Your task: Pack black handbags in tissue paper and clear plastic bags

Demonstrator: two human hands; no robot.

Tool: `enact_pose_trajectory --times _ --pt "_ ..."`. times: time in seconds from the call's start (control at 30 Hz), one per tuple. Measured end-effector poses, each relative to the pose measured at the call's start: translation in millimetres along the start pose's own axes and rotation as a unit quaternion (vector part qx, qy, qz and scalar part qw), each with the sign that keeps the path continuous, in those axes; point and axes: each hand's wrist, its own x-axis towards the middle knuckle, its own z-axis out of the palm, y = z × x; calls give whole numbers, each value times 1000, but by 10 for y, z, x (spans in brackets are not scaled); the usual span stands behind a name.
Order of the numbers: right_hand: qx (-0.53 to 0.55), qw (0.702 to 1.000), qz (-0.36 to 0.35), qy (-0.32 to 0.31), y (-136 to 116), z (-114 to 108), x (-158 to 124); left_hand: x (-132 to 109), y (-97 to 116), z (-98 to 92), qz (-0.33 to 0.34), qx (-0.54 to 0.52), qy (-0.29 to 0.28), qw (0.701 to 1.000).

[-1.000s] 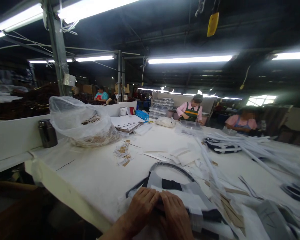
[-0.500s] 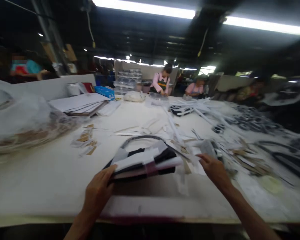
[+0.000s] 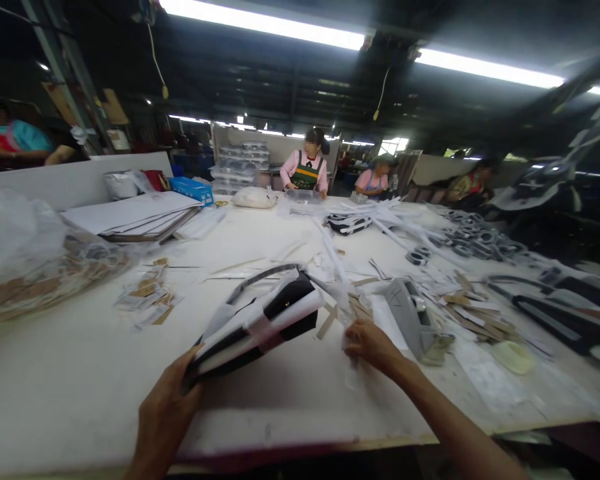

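Observation:
My left hand (image 3: pixel 166 408) grips the near corner of a black bag (image 3: pixel 260 320) wrapped in white paper, tilted up off the white table (image 3: pixel 80 373); its grey handle (image 3: pixel 260 277) arcs behind it. My right hand (image 3: pixel 367 343) is closed on a thin strip of clear plastic or paper (image 3: pixel 347 313) just right of the bag. A grey tape dispenser (image 3: pixel 413 320) stands right of that hand.
A clear bag of scraps (image 3: pixel 35 260) lies at the left, small tags (image 3: pixel 147 297) beside it. Stacked boards (image 3: pixel 135 217) and a blue box (image 3: pixel 194 189) sit behind. White strips (image 3: pixel 395 223), black handles (image 3: pixel 555 313) and paper scraps cover the right. Other people work at the far end.
The view swung right. My hands, together on the bag a second ago, parted: the left raised the bag by its corner, the right went to the strip beside it.

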Motion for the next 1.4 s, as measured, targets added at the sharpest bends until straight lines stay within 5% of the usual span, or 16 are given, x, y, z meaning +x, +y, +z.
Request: enact_pose_trajectory --times 0.5,0.87,1.17,1.4 --pt "-87 996 -21 -11 -63 140 21 -56 -56 94 -95 -75 67 990" --pt "15 996 -69 55 339 536 94 -23 94 -23 -154 -155 78 973" --pt "148 986 -50 55 278 312 82 -46 51 23 -167 -165 81 969" --pt "45 995 -87 17 200 467 -28 -60 36 50 -195 -185 80 960"
